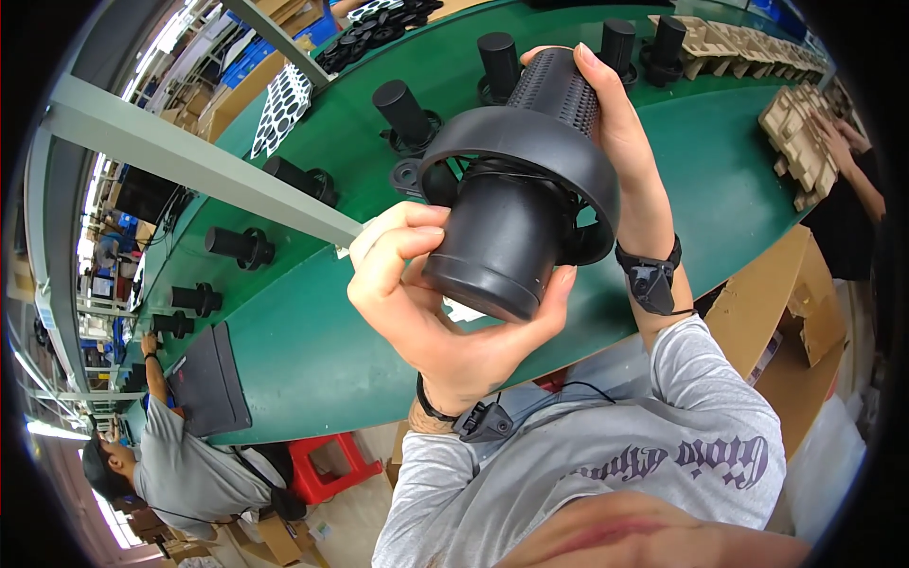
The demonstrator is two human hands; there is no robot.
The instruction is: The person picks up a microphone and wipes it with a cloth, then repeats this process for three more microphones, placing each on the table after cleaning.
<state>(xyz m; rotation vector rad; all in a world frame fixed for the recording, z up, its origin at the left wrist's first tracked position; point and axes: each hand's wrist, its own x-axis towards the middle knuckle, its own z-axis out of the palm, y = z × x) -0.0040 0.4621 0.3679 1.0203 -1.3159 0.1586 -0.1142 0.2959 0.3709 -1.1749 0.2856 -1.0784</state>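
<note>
Above the green bench I hold a black microphone (pixel 497 241) tilted, with a wide ring-shaped mount around its middle. My left hand (pixel 440 327) is closed around the smooth lower cylinder, fingers on its left side and thumb on the right near its bottom edge. The perforated upper part is wrapped by my right hand (pixel 615 109), its thumb along the right side; the other fingers are mostly hidden behind it. Thin cords show between the ring and the body. Just left of the ring a small round black part (pixel 405 176) lies on the bench.
Similar black units, such as one standing unit (pixel 402 112), line the green bench (pixel 312 355). A grey post (pixel 199 156) slants in from the left. Moulded pulp trays (pixel 800 142) lie right, by another person's hands. A co-worker (pixel 204 464) sits left, near a red stool (pixel 327 469).
</note>
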